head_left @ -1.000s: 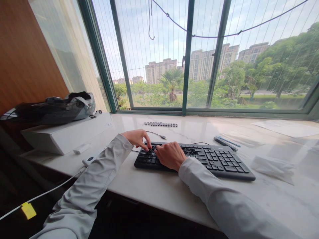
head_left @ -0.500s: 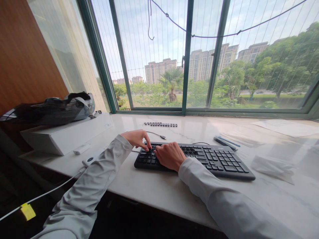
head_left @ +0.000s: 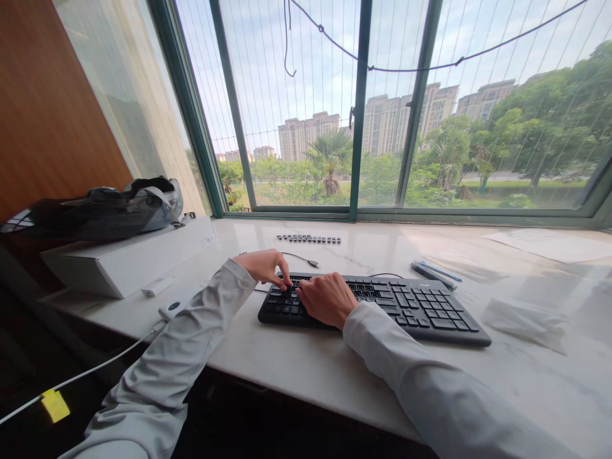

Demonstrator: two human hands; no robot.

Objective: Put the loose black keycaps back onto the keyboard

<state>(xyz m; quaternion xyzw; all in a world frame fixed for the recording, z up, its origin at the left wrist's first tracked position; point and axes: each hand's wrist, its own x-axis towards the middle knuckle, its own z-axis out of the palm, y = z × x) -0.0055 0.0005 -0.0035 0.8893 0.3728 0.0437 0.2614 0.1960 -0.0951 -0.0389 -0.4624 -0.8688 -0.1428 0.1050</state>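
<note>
A black keyboard (head_left: 421,309) lies on the white marble sill (head_left: 306,363). My left hand (head_left: 262,264) is at the keyboard's top left corner, fingers curled down and pinched together on the upper key row. My right hand (head_left: 327,298) rests on the left half of the keys, curled like a loose fist, its fingertips close to those of the left hand. What the fingertips grip is hidden. A row of small black keycaps (head_left: 308,239) lies behind the keyboard, near the window. A thin cable with a plug (head_left: 306,260) runs past my left hand.
A white box (head_left: 129,258) with a dark helmet-like bundle (head_left: 105,210) on it stands at the left. Pens (head_left: 433,271), clear plastic wrap (head_left: 523,322) and paper (head_left: 549,245) lie to the right. A white cable with a yellow tag (head_left: 55,405) hangs off the left edge.
</note>
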